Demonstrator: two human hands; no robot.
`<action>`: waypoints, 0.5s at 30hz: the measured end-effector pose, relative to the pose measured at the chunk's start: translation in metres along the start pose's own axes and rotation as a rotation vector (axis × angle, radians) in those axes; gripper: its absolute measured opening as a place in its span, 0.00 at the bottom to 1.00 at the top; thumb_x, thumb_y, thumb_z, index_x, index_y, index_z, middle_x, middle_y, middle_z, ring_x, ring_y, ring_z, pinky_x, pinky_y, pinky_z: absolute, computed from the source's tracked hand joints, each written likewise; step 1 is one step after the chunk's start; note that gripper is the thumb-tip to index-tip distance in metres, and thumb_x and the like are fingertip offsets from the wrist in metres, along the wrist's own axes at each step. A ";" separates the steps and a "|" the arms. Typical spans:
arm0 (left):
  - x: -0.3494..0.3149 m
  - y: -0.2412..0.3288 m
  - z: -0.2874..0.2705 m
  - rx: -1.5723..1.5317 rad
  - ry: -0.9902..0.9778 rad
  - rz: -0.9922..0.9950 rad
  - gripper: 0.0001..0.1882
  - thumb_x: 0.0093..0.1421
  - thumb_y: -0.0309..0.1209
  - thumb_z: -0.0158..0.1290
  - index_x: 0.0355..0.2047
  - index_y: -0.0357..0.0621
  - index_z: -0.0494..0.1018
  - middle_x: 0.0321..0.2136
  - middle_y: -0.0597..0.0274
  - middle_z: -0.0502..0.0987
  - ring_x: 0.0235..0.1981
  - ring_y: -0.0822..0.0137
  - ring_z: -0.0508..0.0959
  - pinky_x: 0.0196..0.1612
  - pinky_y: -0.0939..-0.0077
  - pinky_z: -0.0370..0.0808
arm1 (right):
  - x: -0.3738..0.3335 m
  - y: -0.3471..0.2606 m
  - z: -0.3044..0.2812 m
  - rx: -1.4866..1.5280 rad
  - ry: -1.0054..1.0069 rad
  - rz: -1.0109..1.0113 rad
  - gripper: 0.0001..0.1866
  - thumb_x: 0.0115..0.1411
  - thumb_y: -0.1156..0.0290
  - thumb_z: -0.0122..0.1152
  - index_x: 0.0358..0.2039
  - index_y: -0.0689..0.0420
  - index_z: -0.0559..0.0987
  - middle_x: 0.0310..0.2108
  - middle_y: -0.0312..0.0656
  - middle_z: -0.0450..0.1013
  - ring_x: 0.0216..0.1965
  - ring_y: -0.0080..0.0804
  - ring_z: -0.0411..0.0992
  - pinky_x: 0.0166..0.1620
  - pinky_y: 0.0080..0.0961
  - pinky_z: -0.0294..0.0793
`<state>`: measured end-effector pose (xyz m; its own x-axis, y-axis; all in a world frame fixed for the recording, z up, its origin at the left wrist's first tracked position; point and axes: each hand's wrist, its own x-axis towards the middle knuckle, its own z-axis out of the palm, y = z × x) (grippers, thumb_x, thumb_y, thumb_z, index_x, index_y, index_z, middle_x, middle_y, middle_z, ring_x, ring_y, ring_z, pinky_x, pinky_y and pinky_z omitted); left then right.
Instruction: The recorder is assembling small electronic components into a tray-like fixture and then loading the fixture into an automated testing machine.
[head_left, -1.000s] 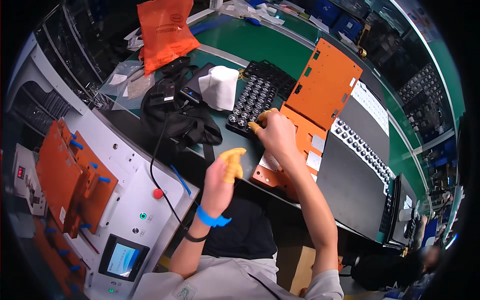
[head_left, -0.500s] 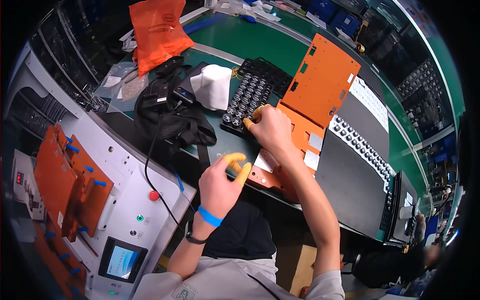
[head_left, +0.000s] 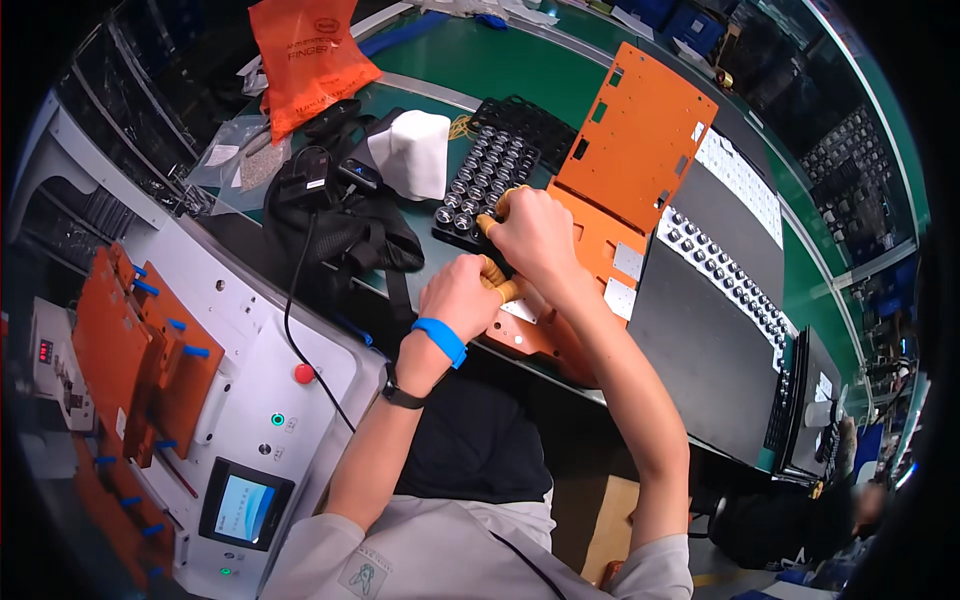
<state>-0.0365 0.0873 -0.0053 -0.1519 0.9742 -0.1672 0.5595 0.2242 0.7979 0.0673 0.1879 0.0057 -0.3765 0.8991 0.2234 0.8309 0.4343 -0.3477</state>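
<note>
My right hand (head_left: 540,238) is at the near right corner of a black tray (head_left: 462,240) that holds rows of round, shiny, lens-like parts (head_left: 490,172). Its yellow-covered thumb and finger are pinched; whatever lies between them is too small to make out. Closer to me, my left hand (head_left: 462,298) is over the near left end of an orange fixture plate (head_left: 520,338), its yellow-covered fingers curled together. Their tips hide anything held there. The fixture's orange lid (head_left: 635,140) stands raised behind, and white square plates (head_left: 628,262) sit on its base.
A white box-like object (head_left: 415,155), black straps with a cable (head_left: 340,235) and an orange bag (head_left: 315,65) occupy the left of the bench. A white strip with round parts (head_left: 725,280) lies at right. A machine with a screen (head_left: 245,505) stands at lower left.
My left hand has moved up and right toward my right hand, and its fingers have closed. My right hand has shifted slightly up and left, still by the tray. The view has shifted a little.
</note>
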 end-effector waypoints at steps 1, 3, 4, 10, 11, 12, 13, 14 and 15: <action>0.001 0.000 -0.001 -0.006 -0.017 -0.007 0.20 0.55 0.47 0.65 0.31 0.40 0.81 0.30 0.51 0.83 0.37 0.47 0.82 0.39 0.57 0.77 | 0.001 -0.001 0.000 -0.023 -0.002 -0.010 0.13 0.51 0.63 0.71 0.29 0.61 0.86 0.25 0.52 0.80 0.30 0.50 0.79 0.35 0.42 0.78; -0.001 0.003 -0.004 0.002 -0.032 -0.025 0.22 0.55 0.49 0.65 0.31 0.40 0.82 0.29 0.51 0.83 0.36 0.49 0.83 0.39 0.58 0.77 | 0.002 -0.002 0.002 -0.064 0.034 -0.040 0.13 0.50 0.63 0.71 0.26 0.62 0.85 0.25 0.53 0.79 0.30 0.52 0.79 0.34 0.43 0.78; 0.002 0.000 -0.001 -0.006 -0.047 -0.020 0.23 0.55 0.50 0.65 0.31 0.40 0.82 0.29 0.51 0.83 0.35 0.49 0.83 0.39 0.58 0.77 | 0.003 -0.002 0.002 -0.072 0.027 -0.038 0.12 0.50 0.64 0.71 0.26 0.62 0.85 0.24 0.54 0.79 0.29 0.52 0.79 0.34 0.43 0.78; 0.008 -0.012 0.000 0.030 -0.103 0.039 0.25 0.54 0.53 0.65 0.32 0.41 0.82 0.29 0.53 0.84 0.35 0.50 0.83 0.39 0.59 0.77 | 0.001 -0.002 0.002 -0.105 0.009 -0.041 0.14 0.50 0.61 0.70 0.27 0.60 0.85 0.27 0.52 0.80 0.31 0.49 0.80 0.35 0.42 0.78; 0.004 -0.014 0.000 0.020 -0.056 0.079 0.24 0.54 0.52 0.65 0.33 0.41 0.82 0.29 0.53 0.84 0.35 0.52 0.83 0.39 0.61 0.77 | -0.002 -0.002 0.002 -0.085 0.033 -0.042 0.14 0.50 0.60 0.70 0.28 0.60 0.85 0.27 0.51 0.80 0.32 0.48 0.80 0.35 0.42 0.78; 0.002 -0.016 0.000 0.010 -0.009 0.119 0.23 0.54 0.51 0.65 0.34 0.41 0.82 0.29 0.53 0.84 0.34 0.53 0.83 0.39 0.63 0.78 | -0.005 -0.002 0.003 -0.064 0.056 -0.043 0.14 0.51 0.59 0.70 0.28 0.59 0.85 0.28 0.50 0.80 0.32 0.48 0.80 0.36 0.41 0.78; 0.003 -0.021 0.001 -0.097 -0.010 0.146 0.21 0.56 0.47 0.65 0.36 0.40 0.82 0.29 0.54 0.84 0.34 0.57 0.84 0.38 0.66 0.78 | -0.009 -0.003 -0.001 -0.024 0.090 -0.027 0.14 0.50 0.61 0.69 0.27 0.60 0.84 0.30 0.51 0.80 0.33 0.49 0.80 0.37 0.42 0.78; 0.005 -0.033 0.003 -0.201 -0.007 0.170 0.19 0.58 0.44 0.64 0.37 0.38 0.82 0.30 0.54 0.84 0.34 0.61 0.84 0.38 0.69 0.78 | -0.012 -0.005 -0.004 0.021 0.123 -0.015 0.13 0.49 0.63 0.68 0.27 0.61 0.84 0.32 0.51 0.80 0.33 0.50 0.80 0.37 0.43 0.78; 0.012 -0.052 0.012 -0.507 0.020 0.251 0.15 0.62 0.37 0.61 0.39 0.35 0.82 0.30 0.58 0.84 0.30 0.67 0.82 0.34 0.74 0.77 | -0.015 -0.007 -0.007 0.096 0.146 -0.005 0.14 0.49 0.62 0.68 0.29 0.60 0.84 0.32 0.49 0.80 0.34 0.49 0.79 0.37 0.42 0.77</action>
<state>-0.0580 0.0876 -0.0557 -0.0831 0.9940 0.0711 0.1199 -0.0608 0.9909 0.0705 0.1708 0.0109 -0.3112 0.8825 0.3526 0.7834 0.4483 -0.4304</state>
